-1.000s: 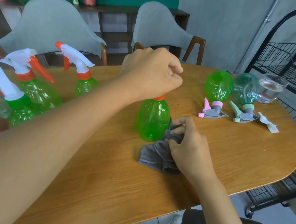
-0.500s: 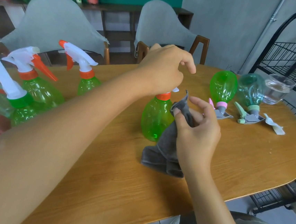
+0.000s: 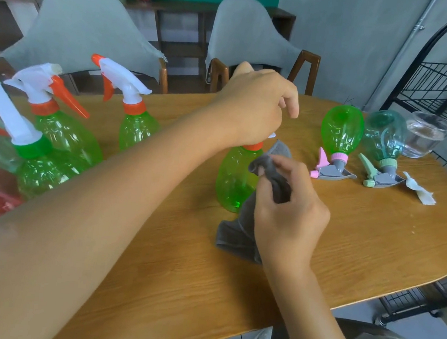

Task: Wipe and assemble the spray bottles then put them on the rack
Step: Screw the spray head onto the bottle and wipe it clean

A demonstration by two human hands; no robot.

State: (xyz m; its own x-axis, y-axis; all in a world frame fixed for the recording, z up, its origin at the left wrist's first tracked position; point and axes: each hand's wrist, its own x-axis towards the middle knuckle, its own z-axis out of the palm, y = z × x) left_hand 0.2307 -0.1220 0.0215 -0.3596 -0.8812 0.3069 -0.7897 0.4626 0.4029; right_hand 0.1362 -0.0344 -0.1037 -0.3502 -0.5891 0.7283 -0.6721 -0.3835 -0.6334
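The wiping step is in hand. The left hand (image 3: 252, 109) has its grip curled over the spray head of the green bottle (image 3: 236, 178), which stands upright on the tabletop (image 3: 360, 237) directly beneath that grip (only its orange collar shows under the fingers). The right hand (image 3: 289, 211) pinches the grey cloth (image 3: 268, 171), bunched between thumb and fingers, just right of the bottle and touching its shoulder. Next, I judge, the cloth must be pressed against the bottle wall and drawn round it while the upper grip steadies it; the rack (image 3: 443, 89) stands well off to the right.
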